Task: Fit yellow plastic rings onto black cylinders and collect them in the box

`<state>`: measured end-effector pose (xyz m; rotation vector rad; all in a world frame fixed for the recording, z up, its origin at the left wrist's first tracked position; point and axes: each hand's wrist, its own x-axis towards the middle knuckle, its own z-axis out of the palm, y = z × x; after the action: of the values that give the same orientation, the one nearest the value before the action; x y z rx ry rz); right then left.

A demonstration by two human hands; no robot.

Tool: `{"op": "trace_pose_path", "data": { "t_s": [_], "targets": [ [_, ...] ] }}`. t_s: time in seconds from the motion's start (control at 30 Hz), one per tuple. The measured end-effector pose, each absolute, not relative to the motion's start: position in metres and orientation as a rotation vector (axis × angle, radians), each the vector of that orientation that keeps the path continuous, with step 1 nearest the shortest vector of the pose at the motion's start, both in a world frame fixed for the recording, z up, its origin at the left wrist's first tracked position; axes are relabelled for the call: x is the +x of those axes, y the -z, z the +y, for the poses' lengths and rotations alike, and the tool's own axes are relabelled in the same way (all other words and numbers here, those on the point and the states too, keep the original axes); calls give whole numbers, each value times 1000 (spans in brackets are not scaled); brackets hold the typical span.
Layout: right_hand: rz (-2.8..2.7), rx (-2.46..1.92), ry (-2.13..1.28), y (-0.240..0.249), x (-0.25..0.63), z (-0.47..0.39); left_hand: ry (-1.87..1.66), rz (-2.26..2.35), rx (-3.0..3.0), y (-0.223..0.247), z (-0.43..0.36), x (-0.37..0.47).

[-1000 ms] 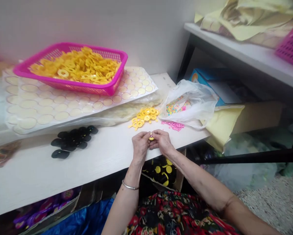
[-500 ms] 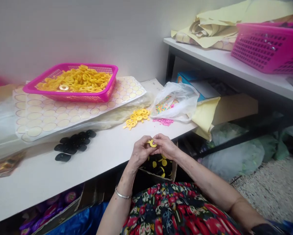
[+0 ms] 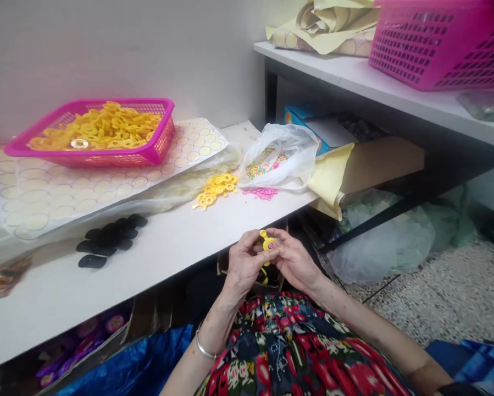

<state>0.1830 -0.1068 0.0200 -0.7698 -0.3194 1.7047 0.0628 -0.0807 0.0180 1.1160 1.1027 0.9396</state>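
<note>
My left hand [image 3: 247,259] and my right hand [image 3: 294,258] meet in front of my body, past the table's edge. Between their fingertips they pinch a small yellow plastic piece [image 3: 267,242], which has a round part with a pink centre and a smaller round end pointing up. Below the hands is an open carton [image 3: 276,283] with black and yellow parts, mostly covered by the hands. On the table beyond lie a pile of yellow ring pieces [image 3: 214,190] and a scatter of small pink bits [image 3: 263,193].
A pink basket [image 3: 164,148] of yellow pieces stands at the back left. Several black oval parts [image 3: 106,239] lie nearer. A plastic bag [image 3: 298,165] holds colourful bits. To the right, a raised shelf [image 3: 337,77] carries another pink basket [image 3: 411,49].
The view has shifted to the right and down. The yellow piece has turned in my fingers, so its small end now points up. Both hands still grip it.
</note>
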Motion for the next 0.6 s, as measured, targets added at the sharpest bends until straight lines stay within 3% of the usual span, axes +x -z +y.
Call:
{"op": "trace_pose_path", "data": {
  "t_s": [0.23,0.6],
  "targets": [
    [-470,-846,-1890,-22,214,-118,-790,1096,1314,-37,-86,62],
    [-640,-912,-1791,-17,222,-130,-747,1205,1283,-42,-98,72]
  ]
}}
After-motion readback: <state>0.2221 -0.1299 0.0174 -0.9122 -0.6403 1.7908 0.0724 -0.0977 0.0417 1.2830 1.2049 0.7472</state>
